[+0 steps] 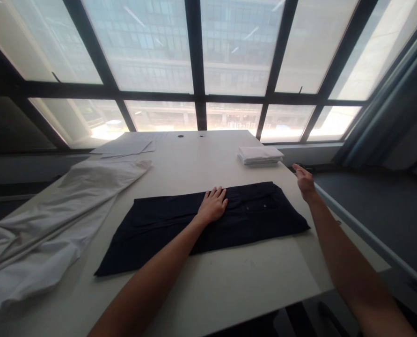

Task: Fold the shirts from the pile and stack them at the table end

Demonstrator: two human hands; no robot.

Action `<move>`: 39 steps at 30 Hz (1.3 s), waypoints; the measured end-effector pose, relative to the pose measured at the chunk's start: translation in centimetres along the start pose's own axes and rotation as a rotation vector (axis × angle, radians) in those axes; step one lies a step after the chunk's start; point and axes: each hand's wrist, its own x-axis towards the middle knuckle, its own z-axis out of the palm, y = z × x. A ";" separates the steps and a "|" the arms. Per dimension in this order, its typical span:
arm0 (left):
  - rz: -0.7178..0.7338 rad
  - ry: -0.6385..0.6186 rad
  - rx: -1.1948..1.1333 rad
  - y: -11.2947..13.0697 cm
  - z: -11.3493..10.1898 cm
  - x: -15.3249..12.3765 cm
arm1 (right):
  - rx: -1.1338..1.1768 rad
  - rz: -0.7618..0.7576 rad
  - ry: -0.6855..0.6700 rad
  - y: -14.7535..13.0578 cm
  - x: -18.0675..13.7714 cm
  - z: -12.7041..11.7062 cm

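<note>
A dark navy garment (159, 229) lies folded into a long flat strip across the middle of the white table (229, 285). My left hand (213, 205) rests flat on the garment's middle, fingers stretched out and together. My right hand (304, 180) hovers open just past the garment's right end, above the table's right edge, holding nothing.
A crumpled white cloth (54, 220) spreads over the table's left side. A small stack of folded white cloths (260, 155) sits at the far right. Flat white sheets (124, 146) lie at the far left. Large windows rise behind; a blue curtain (387, 107) hangs right.
</note>
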 end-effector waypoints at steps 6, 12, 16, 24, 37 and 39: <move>0.099 -0.007 -0.025 0.7 -0.6 -0.3 | -0.241 -0.058 -0.184 -0.7 -2.4 1.5; 0.222 -0.011 -0.023 1.7 -0.7 -0.5 | -0.574 -0.069 -0.580 -1.5 -4.8 4.0; 0.259 0.019 -0.039 1.9 -0.6 -0.5 | -0.629 0.018 -0.408 -0.6 -4.0 2.4; 0.300 0.066 -0.055 2.5 -1.0 -0.4 | -0.486 0.146 -0.271 -1.7 -4.1 3.5; 0.181 0.149 -0.338 1.7 -0.9 -0.6 | -0.423 0.174 -0.255 -1.6 -4.7 4.4; 0.154 0.165 -0.379 1.6 -0.8 -0.6 | -0.472 0.122 -0.240 -1.8 -4.8 4.3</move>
